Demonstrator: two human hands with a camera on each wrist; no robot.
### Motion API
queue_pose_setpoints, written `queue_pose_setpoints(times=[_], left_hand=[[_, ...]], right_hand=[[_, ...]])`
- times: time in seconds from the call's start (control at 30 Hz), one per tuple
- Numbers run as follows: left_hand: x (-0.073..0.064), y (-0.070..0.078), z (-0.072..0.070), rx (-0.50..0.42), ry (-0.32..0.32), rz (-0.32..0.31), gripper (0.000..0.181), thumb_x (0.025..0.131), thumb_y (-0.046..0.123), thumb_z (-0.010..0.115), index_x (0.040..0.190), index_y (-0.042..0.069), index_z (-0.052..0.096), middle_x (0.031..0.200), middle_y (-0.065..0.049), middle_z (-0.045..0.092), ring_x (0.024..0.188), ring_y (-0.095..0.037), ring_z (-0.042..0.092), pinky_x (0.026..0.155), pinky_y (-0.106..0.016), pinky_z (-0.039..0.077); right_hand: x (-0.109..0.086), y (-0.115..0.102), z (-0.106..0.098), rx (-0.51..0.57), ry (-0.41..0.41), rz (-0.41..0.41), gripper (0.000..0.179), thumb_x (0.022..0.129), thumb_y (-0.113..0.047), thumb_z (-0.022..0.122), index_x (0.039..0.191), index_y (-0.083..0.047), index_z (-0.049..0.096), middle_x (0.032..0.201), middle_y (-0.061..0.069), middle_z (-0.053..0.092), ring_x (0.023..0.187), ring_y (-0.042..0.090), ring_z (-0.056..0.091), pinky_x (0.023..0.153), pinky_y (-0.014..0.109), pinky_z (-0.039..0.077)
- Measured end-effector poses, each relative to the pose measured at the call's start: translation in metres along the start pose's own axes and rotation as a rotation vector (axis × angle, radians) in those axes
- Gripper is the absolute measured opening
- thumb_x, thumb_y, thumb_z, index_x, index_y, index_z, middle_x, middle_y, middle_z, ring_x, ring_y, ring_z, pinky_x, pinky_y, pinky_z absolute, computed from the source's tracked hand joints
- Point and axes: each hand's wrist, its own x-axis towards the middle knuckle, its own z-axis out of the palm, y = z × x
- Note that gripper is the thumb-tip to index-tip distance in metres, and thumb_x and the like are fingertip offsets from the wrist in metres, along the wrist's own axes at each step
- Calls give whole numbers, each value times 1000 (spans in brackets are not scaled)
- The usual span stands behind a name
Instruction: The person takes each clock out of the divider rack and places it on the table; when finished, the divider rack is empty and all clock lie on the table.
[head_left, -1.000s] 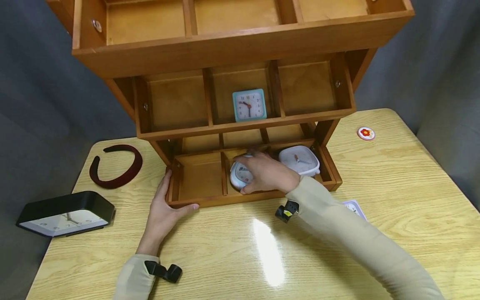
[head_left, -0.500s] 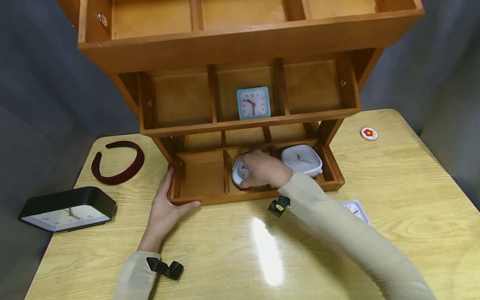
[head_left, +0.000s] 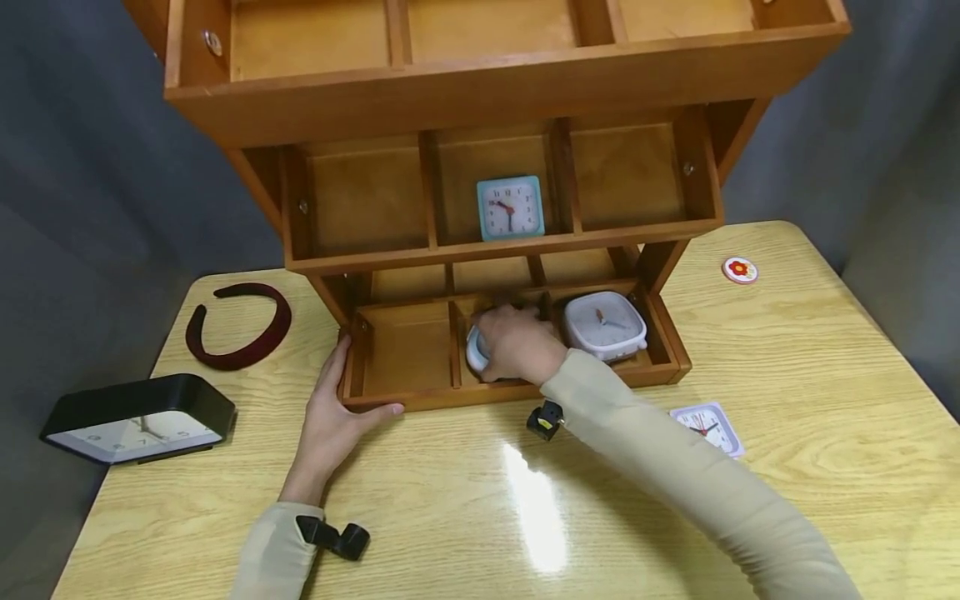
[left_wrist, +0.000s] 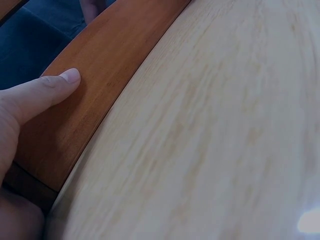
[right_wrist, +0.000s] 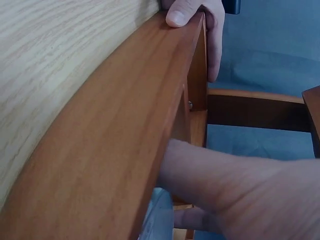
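In the head view, my right hand [head_left: 517, 343] reaches into the middle compartment of the lowest drawer [head_left: 405, 350] and grips a rounded white and light-blue clock [head_left: 475, 352], mostly covered by the hand. The right wrist view shows a pale blue part of this clock [right_wrist: 159, 215] behind the drawer front. My left hand [head_left: 332, 421] rests at the drawer's left front corner, fingers straight along the side. Its thumb [left_wrist: 55, 90] presses on the front face. A white rounded alarm clock [head_left: 606, 323] leans in the right compartment; the left one holds nothing.
Above, a pulled-out drawer [head_left: 502, 242] holds a square turquoise clock [head_left: 511, 208], and a higher drawer [head_left: 510, 92] overhangs. On the table are a dark red headband [head_left: 240, 346], a black clock [head_left: 138, 421], a lilac clock [head_left: 708, 427] and a flower badge [head_left: 740, 269].
My right hand has shifted slightly left over the clock, covering more of its face. More of the lilac clock shows beside the right sleeve. The left hand stays at the drawer corner.
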Motion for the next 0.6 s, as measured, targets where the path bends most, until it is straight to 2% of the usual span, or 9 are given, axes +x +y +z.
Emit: queue_pose_setpoints(times=[0.2, 0.37, 0.47, 0.6], left_hand=[[-1, 1, 0, -1, -4, 1, 119, 67, 35, 90, 155, 36, 10, 163, 3, 11, 149, -29, 18, 118, -55, 21], [-1, 1, -1, 1, -1, 8, 119, 67, 35, 89, 155, 36, 10, 163, 4, 11, 149, -30, 18, 118, -55, 22], [0, 1, -1, 3, 2, 15, 118, 67, 34, 89, 155, 35, 10, 163, 4, 11, 149, -30, 18, 117, -55, 21], [0, 0, 0, 4, 4, 13, 118, 67, 34, 90, 155, 35, 10, 163, 4, 11, 149, -30, 18, 117, -56, 21]], right_hand=[[1, 2, 1, 44, 18, 11, 77, 72, -27, 85, 141, -20, 50, 120, 12, 62, 115, 46, 53, 82, 61, 52], [2, 4, 4, 84, 33, -35, 81, 72, -26, 86, 143, -19, 48, 123, 7, 63, 115, 36, 57, 85, 64, 50], [2, 6, 5, 87, 38, -69, 82, 73, -26, 86, 144, -16, 47, 125, 7, 63, 112, 30, 59, 86, 57, 52], [4, 9, 9, 83, 63, -131, 81, 73, -26, 85, 143, -11, 47, 128, 8, 62, 117, 29, 56, 100, 56, 45]])
